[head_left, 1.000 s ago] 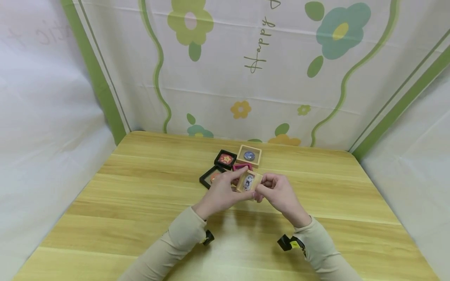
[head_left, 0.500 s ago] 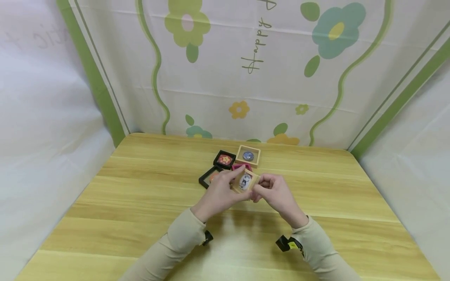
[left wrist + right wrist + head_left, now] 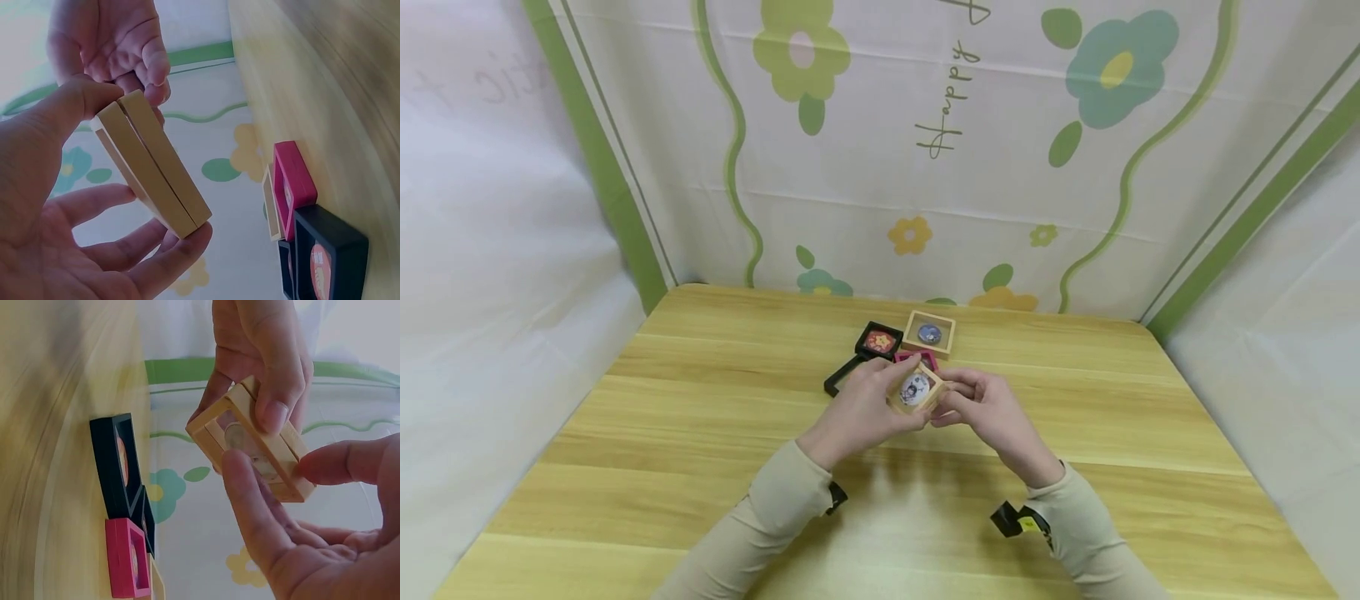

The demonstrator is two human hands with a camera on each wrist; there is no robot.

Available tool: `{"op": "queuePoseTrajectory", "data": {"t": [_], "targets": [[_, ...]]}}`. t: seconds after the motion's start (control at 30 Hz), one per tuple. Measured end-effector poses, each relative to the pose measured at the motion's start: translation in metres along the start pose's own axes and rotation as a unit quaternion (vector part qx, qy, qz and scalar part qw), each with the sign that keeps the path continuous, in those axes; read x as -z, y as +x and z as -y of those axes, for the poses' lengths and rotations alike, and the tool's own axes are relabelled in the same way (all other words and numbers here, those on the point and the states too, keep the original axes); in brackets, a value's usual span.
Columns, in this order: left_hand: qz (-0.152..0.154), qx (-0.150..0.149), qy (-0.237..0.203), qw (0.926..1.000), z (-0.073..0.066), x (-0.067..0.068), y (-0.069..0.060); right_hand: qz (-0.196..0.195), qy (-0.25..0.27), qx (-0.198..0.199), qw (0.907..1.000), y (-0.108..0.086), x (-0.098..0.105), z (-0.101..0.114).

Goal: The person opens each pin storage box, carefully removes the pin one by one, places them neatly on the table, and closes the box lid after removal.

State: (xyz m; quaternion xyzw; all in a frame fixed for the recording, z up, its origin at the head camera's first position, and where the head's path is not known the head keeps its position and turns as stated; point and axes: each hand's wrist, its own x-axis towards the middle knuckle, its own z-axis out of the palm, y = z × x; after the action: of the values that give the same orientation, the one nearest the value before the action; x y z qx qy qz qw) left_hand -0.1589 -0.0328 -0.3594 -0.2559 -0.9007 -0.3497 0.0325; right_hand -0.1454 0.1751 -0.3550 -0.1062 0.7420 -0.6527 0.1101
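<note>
Both hands are around a small light-wood display frame (image 3: 934,388) with a clear window, held above the table. A round white badge (image 3: 914,388) with a cartoon figure shows inside it. My left hand (image 3: 859,410) grips the frame by opposite edges, between thumb and fingers. With thumb and forefinger, my right hand (image 3: 996,415) pinches its right-hand corner. In the left wrist view, a narrow seam runs along the side of the frame (image 3: 153,164), between two halves. The right wrist view has my right thumb on a corner and a fingertip against the window side.
Beyond the hands lie a black frame (image 3: 861,333) with a red badge, a light-wood frame (image 3: 951,335) with a blue badge, and a magenta frame (image 3: 929,359). Another black frame (image 3: 835,383) is partly behind my left hand. A patterned cloth (image 3: 850,192) hangs at the table's (image 3: 737,417) back edge.
The held frame has shifted slightly left and turned, its window facing up more. My right fingers have straightened somewhat at its edge. My left hand now covers more of the nearer black frame.
</note>
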Motion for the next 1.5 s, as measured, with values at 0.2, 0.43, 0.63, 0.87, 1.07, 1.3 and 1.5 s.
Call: {"op": "queuePoseTrajectory", "data": {"t": [0.2, 0.43, 0.63, 0.87, 1.07, 1.3, 1.5], "targets": [[-0.002, -0.020, 0.023, 0.9995, 0.0000, 0.0002, -0.0009, 0.016, 0.023, 0.001, 0.9996, -0.0010, -0.0013, -0.0013], [-0.009, -0.024, 0.036, 0.9990, -0.0007, -0.0006, -0.0012, -0.004, 0.041, 0.000, 0.9992, -0.0007, -0.0036, -0.0003], [-0.013, -0.037, 0.047, 0.9981, -0.0012, -0.0007, -0.0003, -0.013, 0.049, -0.003, 0.9987, -0.0006, -0.0036, -0.0002], [-0.036, -0.063, 0.029, 0.9969, -0.0018, 0.0007, -0.0016, -0.030, 0.108, 0.000, 0.9937, -0.0010, -0.0052, 0.0010], [-0.046, -0.074, -0.009, 0.9962, -0.0014, 0.0012, 0.0003, -0.053, 0.152, -0.009, 0.9869, -0.0014, -0.0058, 0.0041], [-0.040, -0.039, -0.036, 0.9978, -0.0017, 0.0000, -0.0001, -0.060, 0.180, -0.013, 0.9818, -0.0027, -0.0063, 0.0049], [-0.040, -0.014, -0.109, 0.9931, -0.0034, 0.0005, 0.0006, -0.066, 0.192, -0.017, 0.9790, -0.0024, -0.0066, 0.0042]]}}
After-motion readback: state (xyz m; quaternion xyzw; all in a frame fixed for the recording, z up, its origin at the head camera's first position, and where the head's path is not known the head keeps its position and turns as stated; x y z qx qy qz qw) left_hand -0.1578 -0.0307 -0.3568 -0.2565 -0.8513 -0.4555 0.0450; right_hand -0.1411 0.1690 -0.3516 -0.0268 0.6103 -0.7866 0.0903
